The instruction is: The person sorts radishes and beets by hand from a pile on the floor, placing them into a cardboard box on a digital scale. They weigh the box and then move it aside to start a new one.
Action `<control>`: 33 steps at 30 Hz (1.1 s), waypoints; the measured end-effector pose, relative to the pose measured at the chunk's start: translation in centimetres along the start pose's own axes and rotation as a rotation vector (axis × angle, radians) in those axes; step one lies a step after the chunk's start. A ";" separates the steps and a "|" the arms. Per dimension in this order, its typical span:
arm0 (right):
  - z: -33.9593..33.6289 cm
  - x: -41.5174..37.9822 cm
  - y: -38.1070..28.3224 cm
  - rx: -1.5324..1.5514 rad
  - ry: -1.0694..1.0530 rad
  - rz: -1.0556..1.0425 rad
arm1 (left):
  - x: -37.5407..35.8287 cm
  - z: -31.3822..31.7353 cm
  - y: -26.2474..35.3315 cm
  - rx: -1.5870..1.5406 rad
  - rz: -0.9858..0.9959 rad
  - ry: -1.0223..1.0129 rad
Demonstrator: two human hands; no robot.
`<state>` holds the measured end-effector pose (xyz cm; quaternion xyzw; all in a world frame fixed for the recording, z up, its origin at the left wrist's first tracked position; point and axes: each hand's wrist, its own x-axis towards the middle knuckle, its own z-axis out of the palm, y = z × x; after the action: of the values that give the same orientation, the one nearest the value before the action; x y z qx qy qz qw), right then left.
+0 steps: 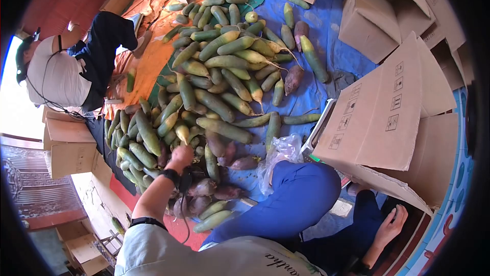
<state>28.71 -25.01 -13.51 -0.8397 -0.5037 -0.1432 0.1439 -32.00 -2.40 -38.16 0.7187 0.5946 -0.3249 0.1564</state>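
Observation:
My left hand (181,156) reaches into a big heap of long green radishes. Its fingers close round the pale, yellowish end of one green radish (181,132). Purple radishes (203,187) lie just to the right of that wrist, beside more green ones. Down by my right thigh is my right hand (392,225), fingers slightly bent and apart, with nothing seen in it. A clear plastic bag (282,154) lies against my knee at the edge of the heap.
Blue (337,36) and orange (153,8) sheets lie under the heap. An open cardboard box (375,105) stands close on my right, with more boxes (367,18) behind. Another person (58,72) sits at the left, and a box (71,143) stands near them.

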 end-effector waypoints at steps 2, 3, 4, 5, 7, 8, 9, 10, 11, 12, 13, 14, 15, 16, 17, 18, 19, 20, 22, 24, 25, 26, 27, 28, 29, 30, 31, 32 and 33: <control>0.1 0.0 -0.2 0.018 0.028 -0.017 | -2.5 1.6 2.5 0.042 0.213 -0.043; 0.0 0.0 -0.5 0.021 0.034 -0.016 | -3.9 1.8 4.6 0.041 0.267 -0.069; -0.1 0.0 -0.8 0.053 0.036 -0.017 | -4.9 2.8 6.0 0.018 0.437 0.075; -0.3 -0.1 -1.0 0.082 0.040 -0.017 | -5.4 3.6 7.1 -0.004 0.608 0.222; -0.3 -0.1 -1.5 0.093 0.068 -0.022 | -5.4 3.6 9.3 -0.188 0.549 0.249; -0.4 -0.3 -1.7 0.125 0.073 -0.024 | -5.5 3.5 9.8 -0.373 0.487 0.269; -0.5 -0.4 -1.7 0.153 0.083 -0.025 | -5.7 2.6 9.8 -0.366 0.495 0.281; -0.5 -0.6 -1.6 0.167 0.093 -0.016 | -5.5 0.9 9.7 -0.302 0.534 0.400; -0.6 -0.7 -1.6 0.183 0.107 -0.022 | -5.3 -0.4 9.4 -0.235 0.575 0.516; -0.8 -0.9 -1.7 0.193 0.116 -0.021 | -3.2 0.3 8.5 -0.417 0.384 0.502; -0.8 -1.0 -1.8 0.205 0.128 -0.022 | -3.4 -2.3 6.8 -0.598 0.494 0.575; -0.8 -1.1 -1.6 0.208 0.146 -0.008 | -5.1 -5.9 6.4 -0.658 0.459 0.637; -0.8 -1.2 -1.4 0.225 0.170 -0.015 | -6.9 -9.0 6.3 -1.327 0.325 0.343; -0.9 -1.4 -1.3 0.241 0.190 -0.020 | -7.7 -11.0 6.3 -1.507 0.348 0.319; -1.0 -1.6 -1.3 0.246 0.198 -0.004 | -8.7 -12.9 6.4 -1.686 0.365 0.287; -1.1 -1.6 -1.4 0.274 0.189 0.024 | -10.9 -15.9 7.2 -1.568 0.436 0.378; -1.3 -1.7 -1.4 0.300 0.182 0.049 | -13.3 -19.2 8.4 -1.449 0.507 0.467; -1.3 -1.7 -1.3 0.307 0.196 0.050 | -14.9 -21.8 9.3 -1.545 0.499 0.437; -1.6 -1.9 -1.4 0.316 0.205 0.055 | -16.9 -26.1 11.0 -1.166 0.695 0.749; -1.6 -1.8 -1.2 0.316 0.253 0.026 | -18.7 -30.3 12.8 -1.200 0.832 0.841; -1.6 -1.9 -1.1 0.316 0.266 0.031 | -19.7 -32.7 13.9 -1.441 0.925 0.746; -1.6 -2.0 -0.9 0.319 0.269 0.025 | -21.0 -35.1 15.3 -1.598 1.040 0.701; -1.6 -2.1 -0.8 0.322 0.268 0.018 | -22.2 -37.5 16.8 -1.755 1.150 0.645; -1.7 -2.2 -0.8 0.336 0.275 0.020 | -23.0 -39.8 18.1 -1.636 1.255 0.690; -1.7 -2.3 -0.7 0.339 0.280 0.022 | -23.6 -42.0 19.4 -1.511 1.355 0.733; -1.7 -2.5 -0.6 0.342 0.285 0.026 | -24.5 -44.0 20.6 -1.256 1.312 0.925; -1.8 -2.6 -0.4 0.343 0.290 0.030 | -25.3 -45.7 21.8 -0.996 1.252 1.097; -1.8 -2.8 -0.4 0.341 0.293 0.032 | -26.1 -47.0 23.6 -1.059 1.323 1.050; -1.9 -2.9 -0.3 0.341 0.303 0.032 | -26.6 -48.0 25.6 -1.123 1.393 0.999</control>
<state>26.90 -27.94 -12.87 -0.7802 -0.4797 -0.1781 0.3598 3.77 0.72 10.61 0.7806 0.1086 0.4999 0.3591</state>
